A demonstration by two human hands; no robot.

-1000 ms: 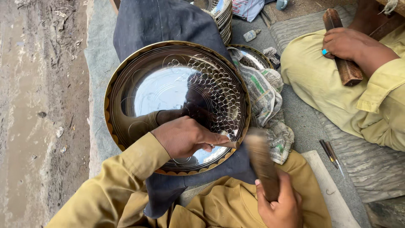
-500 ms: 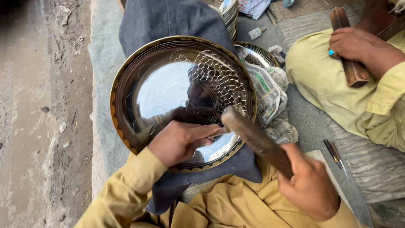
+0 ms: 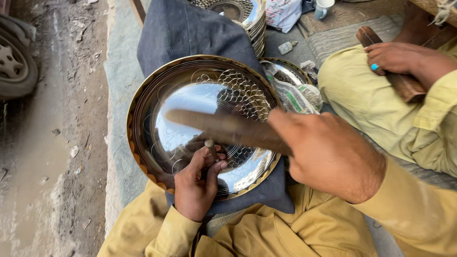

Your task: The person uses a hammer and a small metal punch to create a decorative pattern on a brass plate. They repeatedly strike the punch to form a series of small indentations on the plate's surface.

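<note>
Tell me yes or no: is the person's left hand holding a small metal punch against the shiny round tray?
Yes: the left hand grips a small metal punch upright on the round tray.

A stack of engraved metal plates (image 3: 247,16) stood at the top beside a white printed bag (image 3: 283,12) and a pale blue cup (image 3: 324,8). Crumpled newspaper (image 3: 295,95) half covered another plate (image 3: 285,71), with a small bottle (image 3: 287,47) nearby. A co-worker's hand (image 3: 395,57) gripped a wooden mallet (image 3: 392,71), and a car wheel (image 3: 14,59) sat at the left edge.
</note>
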